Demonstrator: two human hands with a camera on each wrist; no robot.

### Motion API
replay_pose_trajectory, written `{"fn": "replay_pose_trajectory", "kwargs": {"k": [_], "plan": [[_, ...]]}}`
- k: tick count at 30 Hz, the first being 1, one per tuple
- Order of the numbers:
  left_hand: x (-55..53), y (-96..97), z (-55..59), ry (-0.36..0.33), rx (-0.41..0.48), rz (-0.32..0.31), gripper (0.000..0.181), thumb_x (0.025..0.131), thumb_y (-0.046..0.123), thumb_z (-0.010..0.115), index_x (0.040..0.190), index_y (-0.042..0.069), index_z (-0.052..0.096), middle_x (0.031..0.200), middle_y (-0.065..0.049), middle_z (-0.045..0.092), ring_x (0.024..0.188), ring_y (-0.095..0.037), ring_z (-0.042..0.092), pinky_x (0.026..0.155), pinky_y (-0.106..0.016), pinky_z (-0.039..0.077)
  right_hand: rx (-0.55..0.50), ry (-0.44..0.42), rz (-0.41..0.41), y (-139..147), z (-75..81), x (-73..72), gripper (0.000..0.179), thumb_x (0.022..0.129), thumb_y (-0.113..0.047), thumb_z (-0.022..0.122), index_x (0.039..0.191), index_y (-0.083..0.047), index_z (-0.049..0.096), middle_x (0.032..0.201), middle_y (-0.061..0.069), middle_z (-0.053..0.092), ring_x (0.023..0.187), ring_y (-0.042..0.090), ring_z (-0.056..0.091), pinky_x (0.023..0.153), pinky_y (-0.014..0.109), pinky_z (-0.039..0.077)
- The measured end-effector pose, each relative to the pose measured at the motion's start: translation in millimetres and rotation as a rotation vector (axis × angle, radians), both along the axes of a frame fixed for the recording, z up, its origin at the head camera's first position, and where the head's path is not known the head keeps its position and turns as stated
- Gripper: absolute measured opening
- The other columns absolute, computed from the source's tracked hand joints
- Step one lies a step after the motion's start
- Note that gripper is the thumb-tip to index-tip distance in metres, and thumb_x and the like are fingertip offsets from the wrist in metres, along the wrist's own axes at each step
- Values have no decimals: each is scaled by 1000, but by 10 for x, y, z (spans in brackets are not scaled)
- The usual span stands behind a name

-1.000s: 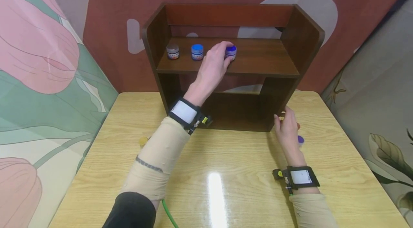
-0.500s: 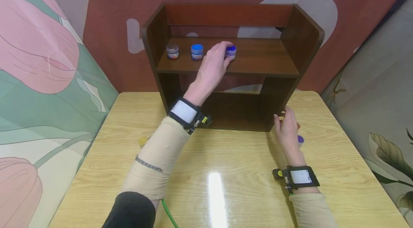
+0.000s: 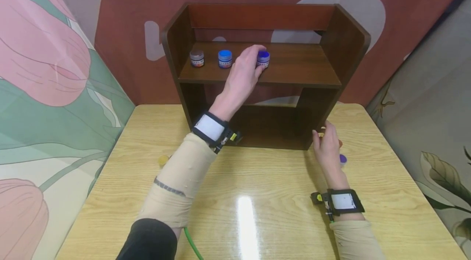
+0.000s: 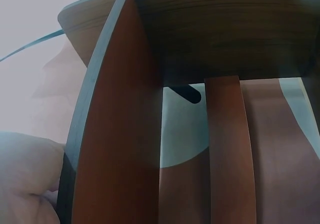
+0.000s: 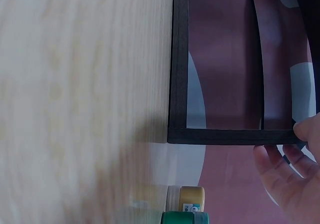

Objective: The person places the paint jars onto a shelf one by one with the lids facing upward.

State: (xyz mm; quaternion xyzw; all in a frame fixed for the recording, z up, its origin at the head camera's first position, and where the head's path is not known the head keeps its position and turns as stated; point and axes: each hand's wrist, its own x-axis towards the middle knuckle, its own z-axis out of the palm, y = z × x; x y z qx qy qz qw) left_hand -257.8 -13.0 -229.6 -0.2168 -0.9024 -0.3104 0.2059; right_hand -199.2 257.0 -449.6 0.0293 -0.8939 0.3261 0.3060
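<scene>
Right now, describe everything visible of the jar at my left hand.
The small jar has a dark blue lid and a pale label, illegible here; it looks plastic. It stands upright on the upper shelf, right of the brighter blue jar. Your left hand grips it, covering its left edge.

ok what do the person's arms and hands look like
Left hand and right hand are bare. Beige sleeves show on both sides, the left one with a grey band and black fabric higher up. Black wrist straps carry white panels and small yellow-marked devices; a green cable shows beside the left sleeve.
</scene>
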Motion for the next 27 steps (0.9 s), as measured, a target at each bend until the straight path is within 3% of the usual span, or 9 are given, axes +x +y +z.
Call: {"fn": "replay_pose_trajectory", "kwargs": {"k": [6,15,27], "plan": [[16,-32,-10,54,-13,-9,46,97,17,64,141,9,50,150,-10,50,140,-20,49,119,-28,40,-4,40,13,-13,-8,-3,41,99,-4,57,135,11,43,121,32,53,104,44,58,75,52,56],[99,-119,-21,152,-1,-23,44,96,16,66,137,9,54,146,-9,55,137,-20,51,119,-24,38,-8,58,22,-16,-25,-10,42,98,-2,58,135,13,43,122,34,53,104,45,58,76,52,56],[274,-336,-66,238,-31,-29,42,97,22,67,136,10,57,138,-6,62,129,-18,58,109,-27,50,-14,68,11,-17,-15,-12,42,98,-3,59,134,13,44,120,34,52,104,46,57,77,52,55]]}}
